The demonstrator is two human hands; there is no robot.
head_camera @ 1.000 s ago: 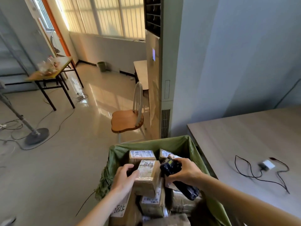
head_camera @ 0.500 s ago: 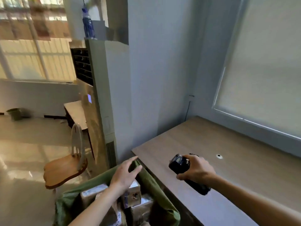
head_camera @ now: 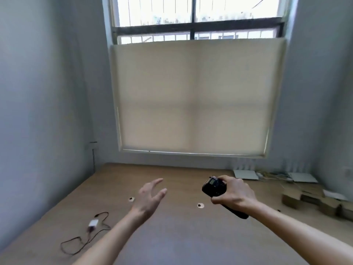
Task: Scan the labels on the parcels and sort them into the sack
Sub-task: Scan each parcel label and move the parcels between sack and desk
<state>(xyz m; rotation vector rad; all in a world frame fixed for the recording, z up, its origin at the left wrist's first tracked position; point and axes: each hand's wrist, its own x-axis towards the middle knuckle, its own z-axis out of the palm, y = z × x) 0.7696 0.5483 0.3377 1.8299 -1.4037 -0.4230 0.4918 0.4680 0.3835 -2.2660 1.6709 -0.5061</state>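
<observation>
On the left part of the wooden desk (head_camera: pixel 172 236) a small white adapter (head_camera: pixel 93 223) is seen, with a thin black cable (head_camera: pixel 84 243) lying in loops around it and touching the desk surface. Further to the right, the left hand (head_camera: pixel 150 197) is held above the desk with its fingers spread and relaxed, and nothing is gripped by it. Two small round holes (head_camera: pixel 200 205) are seen in the desk surface, one just left of this hand and one between the two hands. The black scanner (head_camera: pixel 214 187) is held by the right hand (head_camera: pixel 234 194), whose grip is closed around the body of the device; the small screen is turned upward and the handle end comes out below the palm. Behind the hands, a window covered by a beige blind (head_camera: pixel 193 96) is seen in the wall. At the far right side of the desk, flat white devices (head_camera: pixel 246 175) with wires are placed near the wall. The parcels (head_camera: pixel 315 202), brown cardboard boxes, are lying at the right edge of the desk, well apart from both hands; they are blurred, so their labels cannot be read.
</observation>
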